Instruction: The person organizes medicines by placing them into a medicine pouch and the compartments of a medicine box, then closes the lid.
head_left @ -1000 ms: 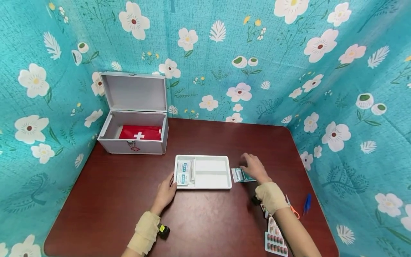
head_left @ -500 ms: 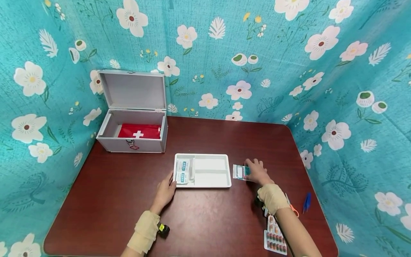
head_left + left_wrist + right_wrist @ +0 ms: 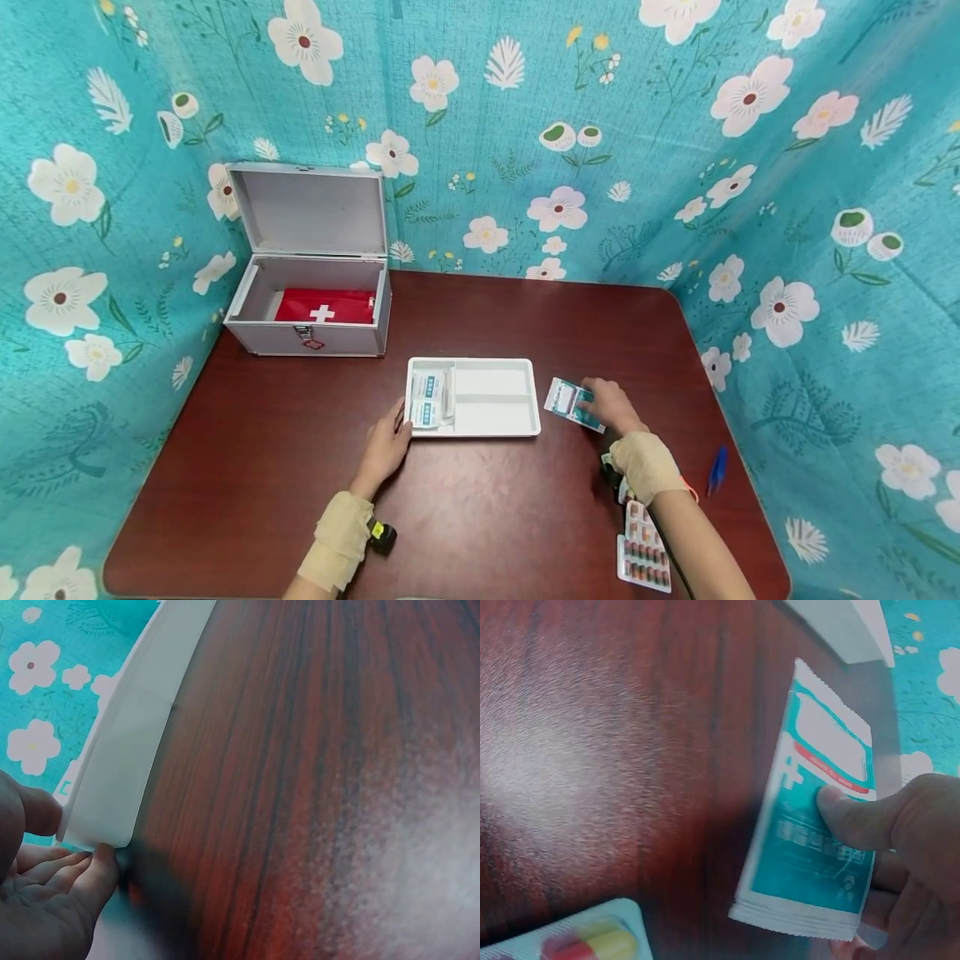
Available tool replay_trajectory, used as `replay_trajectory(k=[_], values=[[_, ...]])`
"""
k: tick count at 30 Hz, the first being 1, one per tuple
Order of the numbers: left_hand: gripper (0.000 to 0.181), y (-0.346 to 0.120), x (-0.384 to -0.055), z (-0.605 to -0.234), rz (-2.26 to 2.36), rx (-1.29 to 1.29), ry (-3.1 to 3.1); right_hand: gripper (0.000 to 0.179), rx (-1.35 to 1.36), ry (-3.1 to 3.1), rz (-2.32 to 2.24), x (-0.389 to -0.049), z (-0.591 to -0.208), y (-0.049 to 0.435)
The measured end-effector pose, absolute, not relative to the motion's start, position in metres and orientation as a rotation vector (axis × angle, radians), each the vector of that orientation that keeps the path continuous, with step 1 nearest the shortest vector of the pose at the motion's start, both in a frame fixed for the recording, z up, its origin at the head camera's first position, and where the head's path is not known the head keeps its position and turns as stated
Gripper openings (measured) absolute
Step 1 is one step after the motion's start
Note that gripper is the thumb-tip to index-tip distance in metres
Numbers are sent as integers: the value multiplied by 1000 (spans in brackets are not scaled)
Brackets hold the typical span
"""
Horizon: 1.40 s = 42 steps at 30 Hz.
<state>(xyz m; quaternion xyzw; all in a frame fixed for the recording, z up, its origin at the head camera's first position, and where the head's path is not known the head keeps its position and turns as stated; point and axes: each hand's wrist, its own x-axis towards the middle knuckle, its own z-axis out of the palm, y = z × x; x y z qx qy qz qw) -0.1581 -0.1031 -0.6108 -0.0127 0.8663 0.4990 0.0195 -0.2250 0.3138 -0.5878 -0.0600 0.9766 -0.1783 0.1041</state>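
My right hand (image 3: 611, 404) pinches a teal and white sealed packet (image 3: 810, 855), thumb on its printed face and fingers behind. In the head view the packet (image 3: 564, 398) slants just right of the white divided tray (image 3: 495, 434). At the tray's left end, my left hand (image 3: 386, 442) grips the corner; in the left wrist view its thumb (image 3: 37, 814) lies at the rim and the fingers (image 3: 101, 874) reach under the corner. White packets with blue print (image 3: 427, 412) lie in the tray's left compartment.
A grey case (image 3: 315, 340) with its lid up stands at the back left, a red pouch with a white cross (image 3: 300, 307) inside. Capsule blister packs (image 3: 643, 565) lie near the right forearm, which mostly covers orange-handled scissors (image 3: 690, 492). Blue tweezers (image 3: 717, 471) lie by the right edge.
My right hand has come down onto the packet and taken hold of it. The packet has turned to a slant. The left hand stays at the tray.
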Motion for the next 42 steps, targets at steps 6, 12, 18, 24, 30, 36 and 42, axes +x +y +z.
replay_trajectory(k=[6, 12, 18, 24, 30, 36, 42], values=[[53, -104, -158, -612, 1548, -38, 2682, 15, -86, 2866, -752, -221, -577, 323], [53, -104, -160, -611, 1549, -20, 2692, 13, 54, 2821, -969, -223, -561, 321], [52, -103, -159, -609, 1500, -9, 2719, 18, 72, 2829, -1099, -221, -550, 307], [52, -103, -158, -608, 1493, -26, 2708, 28, 18, 2786, -1332, -216, -554, 291], [51, -102, -160, -610, 1479, -6, 2735, 12, 122, 2697, -1417, -215, -557, 267], [52, -102, -158, -613, 1455, -30, 2717, 27, 276, 2589, -1454, -218, -567, 244], [52, -102, -159, -610, 1459, -30, 2727, 27, 258, 2535, -1592, -222, -568, 218]])
